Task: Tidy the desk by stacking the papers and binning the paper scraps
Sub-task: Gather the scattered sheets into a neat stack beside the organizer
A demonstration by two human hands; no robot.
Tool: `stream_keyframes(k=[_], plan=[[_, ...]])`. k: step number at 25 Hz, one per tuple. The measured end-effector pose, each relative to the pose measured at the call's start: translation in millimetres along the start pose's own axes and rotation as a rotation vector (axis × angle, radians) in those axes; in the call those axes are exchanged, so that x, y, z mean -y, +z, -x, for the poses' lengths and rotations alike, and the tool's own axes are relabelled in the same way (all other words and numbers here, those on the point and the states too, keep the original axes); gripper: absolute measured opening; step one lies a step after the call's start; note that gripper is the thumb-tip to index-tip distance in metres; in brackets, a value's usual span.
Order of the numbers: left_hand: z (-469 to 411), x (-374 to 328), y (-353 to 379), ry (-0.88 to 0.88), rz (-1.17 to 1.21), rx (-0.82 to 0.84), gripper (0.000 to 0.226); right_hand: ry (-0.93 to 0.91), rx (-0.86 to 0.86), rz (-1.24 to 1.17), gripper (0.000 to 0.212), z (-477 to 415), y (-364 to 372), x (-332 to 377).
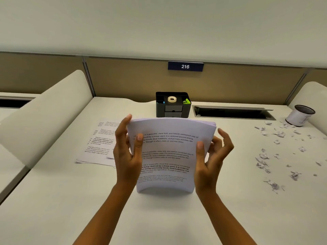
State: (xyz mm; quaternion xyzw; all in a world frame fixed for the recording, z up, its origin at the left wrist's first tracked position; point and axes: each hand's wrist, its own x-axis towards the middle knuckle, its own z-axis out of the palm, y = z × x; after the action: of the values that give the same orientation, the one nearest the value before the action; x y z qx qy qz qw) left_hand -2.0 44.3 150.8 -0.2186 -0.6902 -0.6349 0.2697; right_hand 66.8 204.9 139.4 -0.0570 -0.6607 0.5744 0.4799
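On my feed the left hand (126,151) and right hand (210,156) hold the stack of papers (168,152) upright, its lower edge seemingly standing on the pale desk (159,218). Each thumb is pressed on the printed face and the fingers are curled round a side edge, so both hands grip it. The sheets bow slightly toward me.

Just left of the left fingers, more loose sheets (99,144) lie flat and fanned on the desk. Well right of the right fingers, paper scraps (276,156) are scattered over the surface. Past them, at the far corner, sits a small white bin (300,115) with a dark mesh inside, tilted.

Beyond the fingertips, behind the stack's top edge, I see a black organiser (173,110) with a tape roll (171,99) and a green clip (187,102). To its right is a dark cable slot (233,113). The tan partition (123,78) behind carries a number plate (185,66) reading 216, and cream dividers flank the desk.
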Motion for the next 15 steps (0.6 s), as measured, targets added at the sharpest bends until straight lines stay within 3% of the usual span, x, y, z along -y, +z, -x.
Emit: stream_keyframes(k=[4,8,12,15], plan=[[-6.5,-3.1,-5.1,0.144,-0.114,-0.017,0.036,-0.129,0.057,0.134,0.038,-18.2,1.0,11.3],[-4.2,-6.1,-5.5,0.098,-0.024,-0.035,0.028,-0.23,0.096,0.19,0.028,-22.8,-4.7,11.9],[14.3,7.0,0.1,-0.103,0.172,-0.029,0.026,-0.107,0.126,-0.042,0.035,-13.3,-8.6,-0.7],[32.0,26.0,5.4,-0.298,0.209,-0.043,0.02,0.161,0.174,-0.141,0.018,-1.2,-12.9,-29.0]])
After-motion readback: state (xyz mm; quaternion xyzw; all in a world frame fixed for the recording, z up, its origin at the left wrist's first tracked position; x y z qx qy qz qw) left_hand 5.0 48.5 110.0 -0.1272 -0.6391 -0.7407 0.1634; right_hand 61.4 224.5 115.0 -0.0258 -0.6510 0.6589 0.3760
